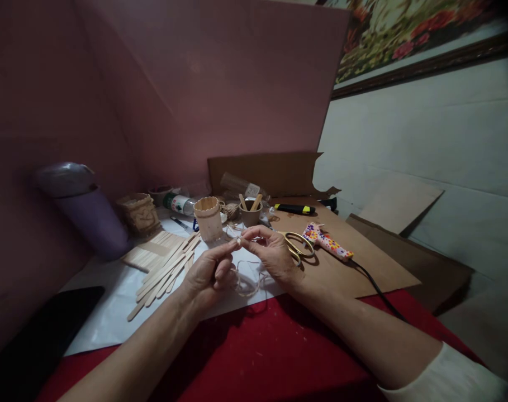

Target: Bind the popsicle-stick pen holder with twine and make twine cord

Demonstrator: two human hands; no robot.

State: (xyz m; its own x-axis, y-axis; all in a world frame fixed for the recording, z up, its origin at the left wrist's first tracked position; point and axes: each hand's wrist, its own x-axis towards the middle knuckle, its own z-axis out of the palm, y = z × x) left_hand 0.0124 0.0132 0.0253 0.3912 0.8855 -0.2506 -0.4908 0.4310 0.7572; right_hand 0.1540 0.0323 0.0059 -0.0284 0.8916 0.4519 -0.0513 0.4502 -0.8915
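Observation:
My left hand (209, 272) and my right hand (274, 255) meet fingertip to fingertip above the white sheet. Both are closed in a pinch on a small pale end of twine. Loose loops of the twine (248, 291) hang below and between the hands. Just behind my fingertips stands a cup made of wooden sticks (208, 220) with a scalloped rim and a cord band. Gold-handled scissors (300, 245) lie right beside my right hand, their blades hidden behind it. Left of my left hand, flat wooden craft sticks (165, 273) are spread out.
A flowered glue gun (327, 241) with a black cord lies on cardboard (375, 271). Behind are a box cutter (294, 209), a small pot with sticks (251, 215), a twine ball (232, 210) and a plastic bottle (181, 204). A purple flask (90, 218) stands left.

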